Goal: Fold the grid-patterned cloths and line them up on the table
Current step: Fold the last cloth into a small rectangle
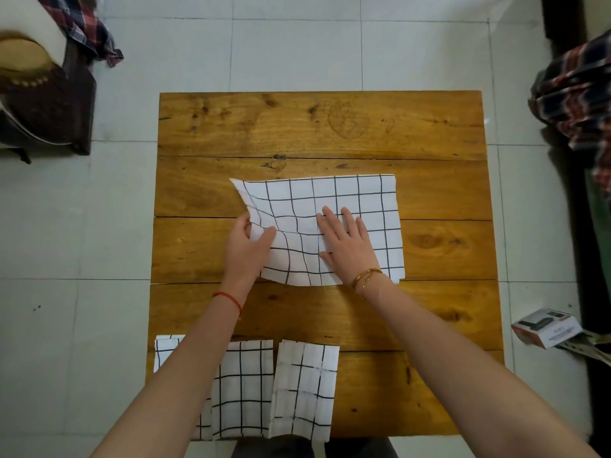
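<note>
A white cloth with a black grid lay spread near the middle of the wooden tabletop, its left edge lifted and rumpled. The left hand held that left edge in a narrow grip, thumb on top of the fabric and fingers curled beneath it. The right hand lay flat on the cloth, palm down, fingers spread and holding nothing, pressing the fabric to the wood just right of its centre.

Along the near edge of the tabletop three folded grid cloths sat in a row: the left folded cloth was largely hidden under the left forearm, the middle folded cloth lay just beside it, and the right folded cloth lay close against the middle one, slightly tilted. The near ends of all three reached the tabletop's edge.

Around the tabletop was a pale tiled floor. A small printed box lay on the floor to the right. Plaid fabric was heaped at the right edge of view, and another plaid piece hung at the upper left beside dark furniture.
</note>
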